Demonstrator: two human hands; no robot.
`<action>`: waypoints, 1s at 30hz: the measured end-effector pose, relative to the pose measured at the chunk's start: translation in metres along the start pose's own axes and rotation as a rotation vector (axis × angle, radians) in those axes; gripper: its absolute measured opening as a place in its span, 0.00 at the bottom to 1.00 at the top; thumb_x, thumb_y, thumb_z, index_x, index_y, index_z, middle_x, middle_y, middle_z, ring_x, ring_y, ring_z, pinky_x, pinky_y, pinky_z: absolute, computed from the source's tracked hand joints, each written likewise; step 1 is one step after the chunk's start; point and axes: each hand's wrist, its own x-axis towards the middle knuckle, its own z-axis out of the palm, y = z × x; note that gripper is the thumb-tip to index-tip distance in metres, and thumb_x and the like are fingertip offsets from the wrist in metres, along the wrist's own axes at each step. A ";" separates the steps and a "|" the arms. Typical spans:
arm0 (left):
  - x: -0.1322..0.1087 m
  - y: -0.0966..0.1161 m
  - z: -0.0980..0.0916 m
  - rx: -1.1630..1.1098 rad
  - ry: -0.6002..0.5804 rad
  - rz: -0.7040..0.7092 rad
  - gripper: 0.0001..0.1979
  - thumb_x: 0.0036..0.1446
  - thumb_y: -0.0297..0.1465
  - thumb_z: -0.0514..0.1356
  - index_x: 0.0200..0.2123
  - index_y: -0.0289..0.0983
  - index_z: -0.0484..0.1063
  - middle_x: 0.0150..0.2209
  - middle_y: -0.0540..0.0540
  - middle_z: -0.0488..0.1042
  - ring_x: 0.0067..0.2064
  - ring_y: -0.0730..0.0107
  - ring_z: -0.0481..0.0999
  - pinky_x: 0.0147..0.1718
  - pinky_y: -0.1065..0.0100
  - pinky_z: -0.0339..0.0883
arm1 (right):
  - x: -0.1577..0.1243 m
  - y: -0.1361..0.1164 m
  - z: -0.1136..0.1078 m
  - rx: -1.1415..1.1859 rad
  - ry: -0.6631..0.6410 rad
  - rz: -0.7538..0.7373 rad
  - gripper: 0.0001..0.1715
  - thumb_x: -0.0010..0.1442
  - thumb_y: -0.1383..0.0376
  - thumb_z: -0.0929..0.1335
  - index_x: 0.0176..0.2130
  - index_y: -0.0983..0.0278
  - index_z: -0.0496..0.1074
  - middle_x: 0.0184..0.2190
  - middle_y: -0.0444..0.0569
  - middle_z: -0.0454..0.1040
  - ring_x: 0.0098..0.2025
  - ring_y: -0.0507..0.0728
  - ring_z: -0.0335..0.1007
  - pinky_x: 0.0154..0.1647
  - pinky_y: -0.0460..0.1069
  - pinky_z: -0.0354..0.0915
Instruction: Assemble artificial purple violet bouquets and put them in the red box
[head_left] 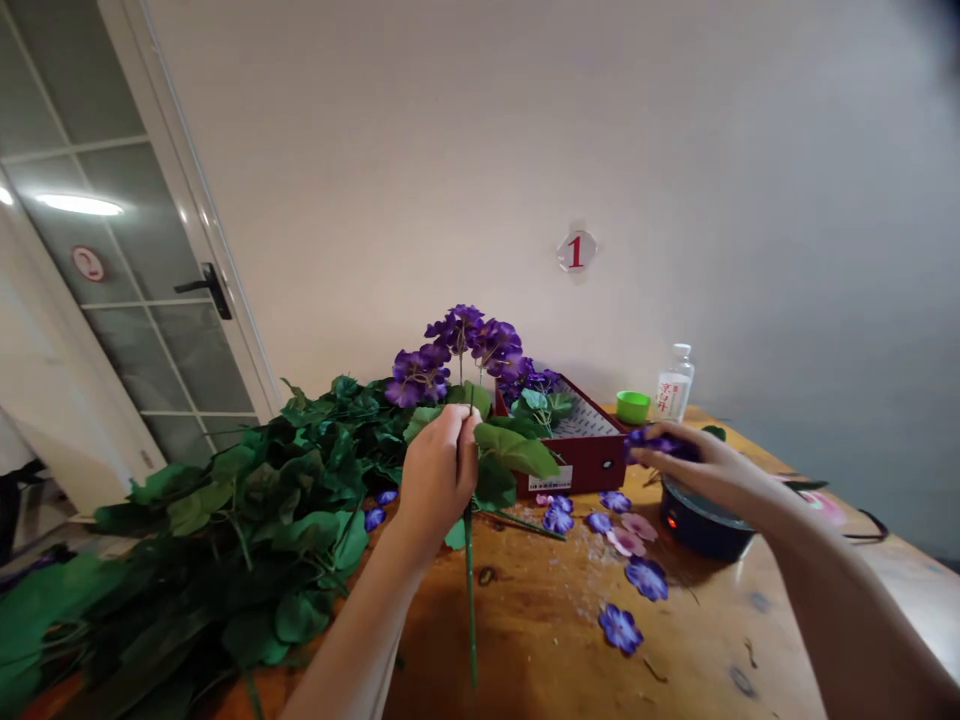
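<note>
My left hand (444,450) is closed round the green stem of an artificial flower (470,600), held upright over the table. Purple blossom clusters (459,345) top the stem, with green leaves just below them. My right hand (697,460) pinches a purple flower cluster (660,442) above a round dark-blue heating pot (705,520) with a lit orange light. Loose purple petals (621,628) and pink petals (628,540) lie on the wood between the hands.
A large heap of green artificial leaves (247,530) covers the table's left side. Behind the hands stand a dark red box (577,462) with more purple flowers, a green bowl (633,406) and a clear bottle (673,385). A cable (870,530) lies at the right.
</note>
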 end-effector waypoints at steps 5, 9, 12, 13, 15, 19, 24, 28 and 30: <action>0.001 0.001 0.007 0.082 -0.041 0.093 0.09 0.63 0.30 0.43 0.33 0.37 0.60 0.25 0.48 0.69 0.26 0.69 0.69 0.25 0.71 0.58 | 0.026 0.063 -0.014 -0.338 0.164 0.313 0.21 0.59 0.52 0.60 0.39 0.65 0.70 0.29 0.52 0.74 0.31 0.59 0.70 0.27 0.48 0.62; 0.000 0.000 0.009 0.111 -0.053 0.102 0.09 0.63 0.29 0.43 0.34 0.37 0.60 0.25 0.49 0.70 0.26 0.69 0.69 0.25 0.71 0.58 | 0.034 0.089 -0.008 -0.483 0.123 0.401 0.19 0.58 0.55 0.60 0.39 0.66 0.70 0.33 0.59 0.74 0.35 0.65 0.72 0.29 0.51 0.61; 0.000 -0.001 0.009 0.127 -0.055 0.140 0.08 0.63 0.29 0.44 0.34 0.37 0.61 0.27 0.48 0.71 0.28 0.68 0.71 0.26 0.71 0.59 | 0.032 0.099 -0.005 -0.562 0.072 0.425 0.21 0.59 0.54 0.59 0.41 0.66 0.69 0.36 0.62 0.74 0.39 0.68 0.71 0.32 0.54 0.62; 0.000 -0.002 0.009 0.129 -0.054 0.155 0.08 0.63 0.29 0.45 0.34 0.37 0.61 0.27 0.47 0.72 0.28 0.68 0.71 0.26 0.70 0.59 | 0.032 0.101 -0.004 -0.580 0.060 0.430 0.22 0.59 0.54 0.58 0.42 0.66 0.69 0.38 0.63 0.74 0.41 0.69 0.71 0.34 0.55 0.62; 0.000 -0.002 0.010 0.134 -0.049 0.176 0.08 0.63 0.29 0.45 0.35 0.37 0.62 0.28 0.46 0.72 0.29 0.67 0.72 0.26 0.70 0.59 | 0.031 0.105 -0.003 -0.608 0.045 0.439 0.23 0.61 0.55 0.56 0.45 0.67 0.68 0.42 0.64 0.73 0.44 0.69 0.70 0.37 0.56 0.62; 0.000 -0.002 0.011 0.144 -0.038 0.196 0.08 0.63 0.29 0.46 0.35 0.36 0.63 0.28 0.46 0.73 0.30 0.67 0.72 0.27 0.70 0.60 | 0.033 0.112 0.001 -0.639 0.017 0.437 0.24 0.62 0.55 0.54 0.46 0.67 0.67 0.44 0.64 0.72 0.45 0.68 0.69 0.40 0.57 0.62; 0.000 -0.003 0.011 0.151 -0.015 0.224 0.08 0.63 0.29 0.46 0.34 0.35 0.63 0.27 0.45 0.73 0.29 0.66 0.72 0.27 0.70 0.61 | 0.038 0.122 0.010 -0.672 -0.011 0.451 0.23 0.64 0.57 0.55 0.48 0.69 0.65 0.44 0.61 0.72 0.44 0.62 0.70 0.43 0.57 0.63; 0.000 -0.003 0.009 0.151 -0.013 0.221 0.08 0.63 0.28 0.46 0.34 0.35 0.63 0.28 0.45 0.73 0.30 0.67 0.72 0.27 0.70 0.61 | 0.039 0.125 0.013 -0.668 -0.011 0.442 0.21 0.63 0.57 0.56 0.47 0.69 0.65 0.44 0.61 0.72 0.44 0.62 0.70 0.42 0.56 0.63; 0.000 -0.003 0.009 0.151 -0.020 0.216 0.08 0.63 0.28 0.46 0.35 0.35 0.63 0.28 0.45 0.73 0.30 0.67 0.72 0.27 0.70 0.61 | 0.038 0.122 0.009 -0.652 0.002 0.427 0.21 0.62 0.57 0.56 0.45 0.68 0.66 0.43 0.63 0.73 0.43 0.65 0.71 0.39 0.55 0.62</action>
